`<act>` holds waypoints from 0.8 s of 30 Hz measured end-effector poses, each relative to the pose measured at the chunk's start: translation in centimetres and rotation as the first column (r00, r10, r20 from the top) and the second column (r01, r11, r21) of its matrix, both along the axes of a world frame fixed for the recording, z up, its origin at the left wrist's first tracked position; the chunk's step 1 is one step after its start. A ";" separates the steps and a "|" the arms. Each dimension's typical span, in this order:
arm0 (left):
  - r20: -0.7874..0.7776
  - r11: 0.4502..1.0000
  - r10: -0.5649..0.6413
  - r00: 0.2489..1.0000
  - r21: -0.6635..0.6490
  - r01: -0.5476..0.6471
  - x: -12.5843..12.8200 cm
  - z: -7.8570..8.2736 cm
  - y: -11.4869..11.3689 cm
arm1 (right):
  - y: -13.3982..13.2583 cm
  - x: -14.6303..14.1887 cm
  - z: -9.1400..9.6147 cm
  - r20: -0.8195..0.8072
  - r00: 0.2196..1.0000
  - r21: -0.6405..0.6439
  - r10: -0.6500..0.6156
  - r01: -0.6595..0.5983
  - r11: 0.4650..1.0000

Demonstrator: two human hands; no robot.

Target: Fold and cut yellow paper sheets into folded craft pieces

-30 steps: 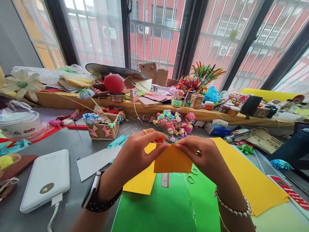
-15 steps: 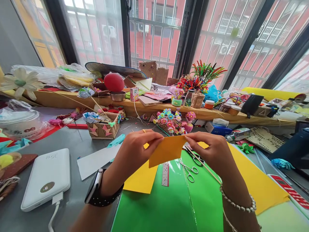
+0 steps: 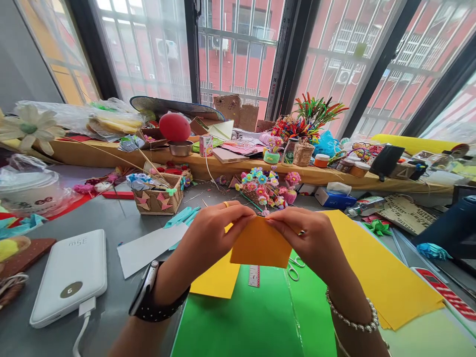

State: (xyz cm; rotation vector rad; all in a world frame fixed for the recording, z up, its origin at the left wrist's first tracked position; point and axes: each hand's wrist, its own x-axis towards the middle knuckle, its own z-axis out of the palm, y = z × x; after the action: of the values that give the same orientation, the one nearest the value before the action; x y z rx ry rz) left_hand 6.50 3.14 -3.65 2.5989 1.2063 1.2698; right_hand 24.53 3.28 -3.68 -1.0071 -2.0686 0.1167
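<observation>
A piece of orange-yellow paper hangs in the air between my hands, its top edge pinched from both sides. My left hand grips that edge at the left with thumb and fingers. Close beside it, my right hand pinches the same edge at the right. Beneath the held piece, a yellow sheet lies on the green mat. Just below the paper shows a small ruler. Partly covered by the paper and my right hand are the scissors.
Larger yellow sheets lie at the right. A white power bank with a cable and a white paper strip are at the left. Behind stand a decorated cardboard box and crocheted flowers, before a cluttered windowsill.
My right hand has moved left, closer to my left hand along the paper's top edge. The paper now hangs facing me more squarely and covers more of the scissors.
</observation>
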 end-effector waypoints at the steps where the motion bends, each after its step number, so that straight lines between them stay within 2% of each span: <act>1: 0.015 1.000 0.000 1.000 0.005 0.000 -0.1 0.1 0.0 | 0.0 0.2 0.1 -0.005 1.000 -0.004 -0.004 0.004 1.000; 4: 0.037 1.000 0.019 0.999 0.016 -0.019 -0.6 0.3 0.1 | 0.2 0.9 0.2 -0.007 0.999 -0.032 -0.032 0.032 0.999; 9: 0.096 0.989 0.142 0.985 0.032 -0.146 -1.0 0.5 0.1 | 0.1 1.6 0.2 0.020 0.999 -0.028 -0.043 0.043 0.999; 15: 0.006 1.000 -0.024 1.000 -0.004 0.024 0.2 0.0 -0.3 | -0.2 1.2 0.3 0.060 0.998 -0.029 0.027 -0.025 0.999; 18: -0.011 1.000 0.022 1.000 0.014 -0.022 0.3 -0.1 -0.4 | -0.3 1.1 0.3 0.059 0.998 -0.044 0.011 -0.008 0.999; 24: 0.020 0.997 0.063 0.998 0.053 -0.064 -0.5 0.4 -0.2 | 0.4 3.0 0.4 0.013 0.991 0.011 -0.130 0.130 0.991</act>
State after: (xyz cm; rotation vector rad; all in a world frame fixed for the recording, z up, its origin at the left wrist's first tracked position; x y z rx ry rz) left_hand 5.99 2.92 -3.30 2.5997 1.2796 1.3519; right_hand 27.49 3.69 -3.30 -1.1359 -2.0076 0.0325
